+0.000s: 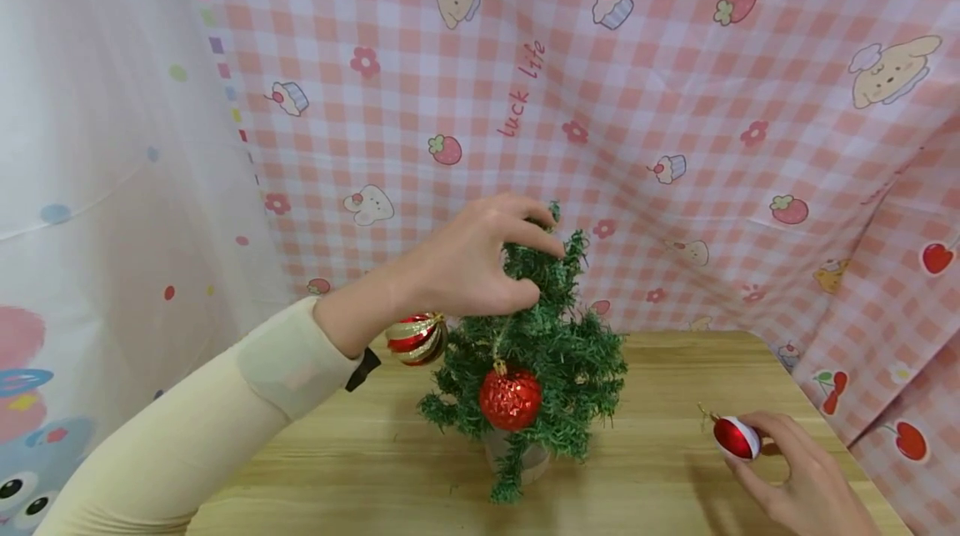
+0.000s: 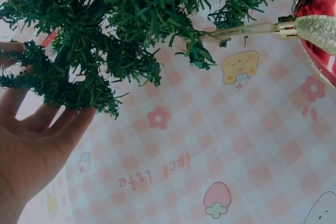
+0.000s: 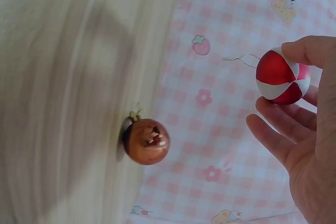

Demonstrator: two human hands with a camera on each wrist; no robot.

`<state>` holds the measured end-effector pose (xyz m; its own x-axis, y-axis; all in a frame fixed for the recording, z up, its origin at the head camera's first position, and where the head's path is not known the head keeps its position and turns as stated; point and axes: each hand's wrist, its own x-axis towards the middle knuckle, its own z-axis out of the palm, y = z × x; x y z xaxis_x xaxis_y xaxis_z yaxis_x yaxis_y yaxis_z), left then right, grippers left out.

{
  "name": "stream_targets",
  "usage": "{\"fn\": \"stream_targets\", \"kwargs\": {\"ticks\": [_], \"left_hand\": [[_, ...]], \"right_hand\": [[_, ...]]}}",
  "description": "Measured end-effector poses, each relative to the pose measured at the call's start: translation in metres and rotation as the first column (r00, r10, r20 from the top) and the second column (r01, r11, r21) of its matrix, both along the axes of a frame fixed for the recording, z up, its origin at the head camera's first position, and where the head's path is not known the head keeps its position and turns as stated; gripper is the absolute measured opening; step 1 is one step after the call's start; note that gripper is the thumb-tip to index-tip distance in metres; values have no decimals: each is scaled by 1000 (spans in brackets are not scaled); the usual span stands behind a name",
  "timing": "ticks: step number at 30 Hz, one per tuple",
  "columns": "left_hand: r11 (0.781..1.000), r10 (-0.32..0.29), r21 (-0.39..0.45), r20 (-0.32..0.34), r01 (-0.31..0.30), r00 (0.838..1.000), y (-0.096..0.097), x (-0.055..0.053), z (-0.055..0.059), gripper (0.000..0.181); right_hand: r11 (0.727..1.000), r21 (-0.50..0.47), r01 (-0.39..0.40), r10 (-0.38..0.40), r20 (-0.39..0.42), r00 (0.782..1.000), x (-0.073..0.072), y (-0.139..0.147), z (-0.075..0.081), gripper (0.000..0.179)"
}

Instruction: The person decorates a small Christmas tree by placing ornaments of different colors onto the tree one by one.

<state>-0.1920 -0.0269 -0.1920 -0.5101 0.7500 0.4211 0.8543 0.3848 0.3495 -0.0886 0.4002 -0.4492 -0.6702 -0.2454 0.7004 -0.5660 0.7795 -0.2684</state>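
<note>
A small green Christmas tree (image 1: 555,353) stands in a pale pot on the table. My left hand (image 1: 487,257) is at its top, fingers bent over the upper branches and thumb apart from them. The left wrist view shows spread fingers (image 2: 73,124) touching a branch tip. A shiny red bauble (image 1: 510,398) hangs at the tree's front, and a red-and-gold striped bauble (image 1: 416,339) hangs on its left, partly behind my wrist. Right of the tree, my right hand (image 1: 806,469) pinches a red-and-white bauble (image 3: 283,77) between thumb and fingers, its thin gold loop sticking out.
A copper-coloured bauble (image 3: 147,141) lies on the wooden table (image 1: 337,469), seen in the right wrist view. Behind the table hangs a pink checked cloth (image 1: 675,86) with printed cakes and strawberries. On the left hangs a whitish curtain (image 1: 112,144).
</note>
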Motion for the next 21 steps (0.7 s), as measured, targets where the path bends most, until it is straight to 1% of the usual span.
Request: {"fn": "stream_targets", "kwargs": {"ticks": [3, 4, 7, 13, 17, 21], "left_hand": [[1000, -26, -3, 0, 26, 1000, -1, -2, 0, 43], [999, -36, -3, 0, 36, 999, -2, -3, 1, 43], [998, -68, -6, 5, 68, 998, -3, -5, 1, 43], [991, -136, 12, 22, 136, 990, -6, -12, 1, 43], [984, -174, 47, 35, 172, 984, -7, -16, 0, 43], [979, -193, 70, 34, 191, 981, -6, -18, -1, 43]], "right_hand": [[1000, -1, 3, -3, -7, 1000, 1, -2, 4, 54], [1000, -2, 5, -5, -8, 1000, 2, -3, 5, 52], [1000, -9, 2, -2, -14, 1000, 3, -6, 7, 55], [999, -30, -30, 29, -39, 999, 2, -10, 11, 62], [998, -42, -55, 51, -105, 993, 0, -13, 10, 64], [996, -45, -80, 71, -170, 983, -2, -16, 12, 65]]}}
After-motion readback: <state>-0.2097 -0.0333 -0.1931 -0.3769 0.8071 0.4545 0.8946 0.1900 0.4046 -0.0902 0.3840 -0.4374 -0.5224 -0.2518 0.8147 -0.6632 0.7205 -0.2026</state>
